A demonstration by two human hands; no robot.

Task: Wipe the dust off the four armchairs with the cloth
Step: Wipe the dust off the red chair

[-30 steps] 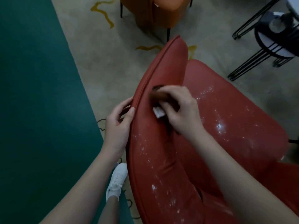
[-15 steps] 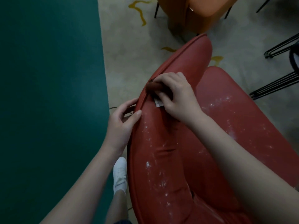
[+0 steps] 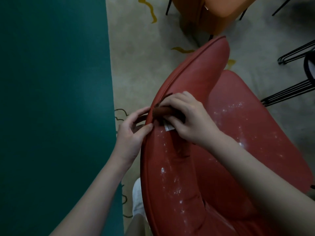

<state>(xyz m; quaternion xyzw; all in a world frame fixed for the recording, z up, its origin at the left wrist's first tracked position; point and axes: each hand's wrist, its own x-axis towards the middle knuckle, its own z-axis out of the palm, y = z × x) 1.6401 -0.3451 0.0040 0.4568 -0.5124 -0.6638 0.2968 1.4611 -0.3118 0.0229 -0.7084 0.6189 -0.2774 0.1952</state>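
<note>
The red armchair [image 3: 180, 181] fills the lower right, seen from above over its curved backrest. On the backrest's top edge, near the piped seam, lies the cloth [image 3: 161, 112], a dark brown wad. The right hand [image 3: 189, 120] holds it with curled fingers and presses it against the red upholstery; a small white label [image 3: 168, 127] sticks out from under that hand. Just beside the cloth, on the armchair's outer side, the left hand [image 3: 130, 133] pinches the edge of the backrest, thumb on the inner face and fingers round the back. The thumb tip is nearly touching the cloth. White dust specks [image 3: 162, 170] dot the backrest below both hands, and more lie on the armchair's seat [image 3: 255, 133]. Beyond the red armchair's top stands an orange armchair [image 3: 218, 7]. Black wire legs [image 3: 288, 92] stand off its seat side. Under the red armchair lies a beige rug [image 3: 136, 65], with green floor [image 3: 51, 99] further out and a white shoe [image 3: 137, 193] against the armchair's outer side.
</note>
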